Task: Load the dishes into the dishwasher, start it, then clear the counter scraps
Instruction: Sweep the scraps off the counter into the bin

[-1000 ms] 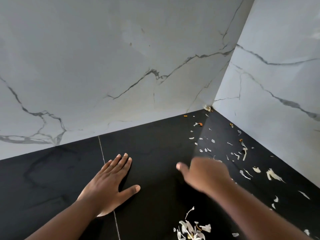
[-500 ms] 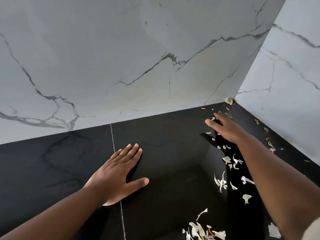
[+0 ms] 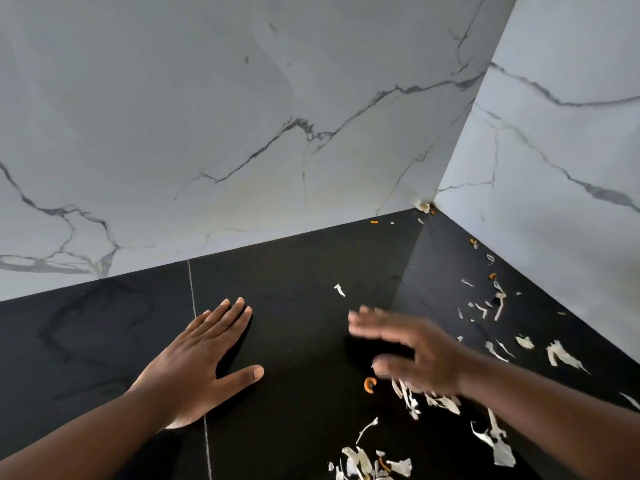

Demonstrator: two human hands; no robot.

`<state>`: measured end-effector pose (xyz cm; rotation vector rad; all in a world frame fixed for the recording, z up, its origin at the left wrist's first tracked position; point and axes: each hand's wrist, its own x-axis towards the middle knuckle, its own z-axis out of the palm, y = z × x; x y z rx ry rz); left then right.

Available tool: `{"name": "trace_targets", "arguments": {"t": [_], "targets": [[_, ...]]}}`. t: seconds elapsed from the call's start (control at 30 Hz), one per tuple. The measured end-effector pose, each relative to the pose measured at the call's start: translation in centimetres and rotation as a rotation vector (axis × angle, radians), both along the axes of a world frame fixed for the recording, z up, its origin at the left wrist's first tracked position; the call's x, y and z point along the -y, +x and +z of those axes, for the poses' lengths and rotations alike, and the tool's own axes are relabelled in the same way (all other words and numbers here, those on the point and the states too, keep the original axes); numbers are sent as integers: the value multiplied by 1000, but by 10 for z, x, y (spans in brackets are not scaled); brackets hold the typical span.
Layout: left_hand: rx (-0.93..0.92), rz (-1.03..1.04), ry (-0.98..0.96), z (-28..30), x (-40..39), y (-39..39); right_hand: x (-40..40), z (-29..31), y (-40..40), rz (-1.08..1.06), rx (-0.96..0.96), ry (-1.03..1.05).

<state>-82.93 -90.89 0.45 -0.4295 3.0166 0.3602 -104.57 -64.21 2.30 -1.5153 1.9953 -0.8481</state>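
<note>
Sweeping low over the black worktop (image 3: 304, 271), the right hand (image 3: 419, 355) is motion-blurred, its grip spread with fingers extended toward the left and thumb apart beneath them, holding nothing. Pale peel scraps (image 3: 426, 400) lie bunched just under and near its palm edge, and a small curled orange scrap (image 3: 370, 384) sits just left of them, below the blurred thumb. The left hand (image 3: 204, 362) lies flat on the worktop to the left, its grip also spread, fingers together pointing far and thumb angled out to the right; it rests across a thin pale seam line (image 3: 191, 285) in the worktop.

Nearer the viewer, a heap of white scraps (image 3: 370, 465) with a little orange in it sits at the bottom edge. One lone white shred (image 3: 340, 289) lies farther off, between the two hands. More shreds (image 3: 498, 306) are scattered along the right side beside the marble wall (image 3: 571, 202), and a larger pale piece (image 3: 561, 355) lies nearer on the right. A small clump (image 3: 422, 205) is lodged in the far corner where the two veined marble walls meet, with an orange bit (image 3: 374, 222) just left of it.
</note>
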Motion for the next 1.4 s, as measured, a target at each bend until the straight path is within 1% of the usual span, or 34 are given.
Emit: {"name": "trace_targets", "arguments": {"t": [0.07, 0.1, 0.17, 0.2, 0.27, 0.33, 0.4, 0.5, 0.63, 0.77, 0.9, 0.93, 1.0, 1.07, 1.1, 1.13, 1.17, 1.27, 1.3, 1.33, 1.4], "targets": [[-4, -4, 11, 0, -1, -1, 30, 2, -39, -261, -59, -71], [-8, -2, 15, 1, -2, -2, 46, 5, -64, -374, -123, -52], [-9, -1, 18, 3, -3, -3, 73, 7, -112, -551, -260, 88], [0, 3, 14, 5, -3, -4, 83, 5, -133, -632, -281, 148], [19, 7, -1, 7, -4, -5, 97, -4, -165, -745, -258, 194], [24, 5, -1, 8, -5, -7, 108, -16, -183, -764, -281, 224], [19, 9, 9, 7, -2, -7, 117, -20, -189, -752, -284, 190], [-5, 0, -5, 3, 0, -5, 118, -20, -179, -663, -187, 113], [-16, -2, -18, 1, 0, -3, 103, -18, -140, -390, -158, 88], [-14, -5, -10, 1, 1, -3, 73, -15, -76, -56, -168, 82], [-18, -4, -17, -1, 2, -3, 38, -11, -16, 189, -170, 130], [-16, -4, -20, -1, 2, -3, 31, -10, -7, 217, -126, 135], [-17, 0, -15, -2, 1, -3, 23, -6, 4, 212, 36, 110], [-16, 1, -9, -1, 1, -4, 25, 2, 5, 123, 187, 60], [-7, 1, -10, -1, 1, -4, 28, 6, 3, 72, 206, 45], [5, 3, -11, -1, 1, -3, 31, 8, -1, 34, 172, 50], [14, 7, -12, -1, 2, -3, 33, 8, -6, 14, 85, 82], [14, 6, -9, -3, 2, -3, 29, 1, -3, 57, -260, 218], [12, 3, -8, -3, 3, -3, 24, -2, 7, 96, -313, 238], [13, 4, -6, -4, 4, -4, 20, -3, 20, 130, -322, 245], [14, 0, 6, -4, 4, -4, 10, -1, 49, 183, -278, 242]]}}
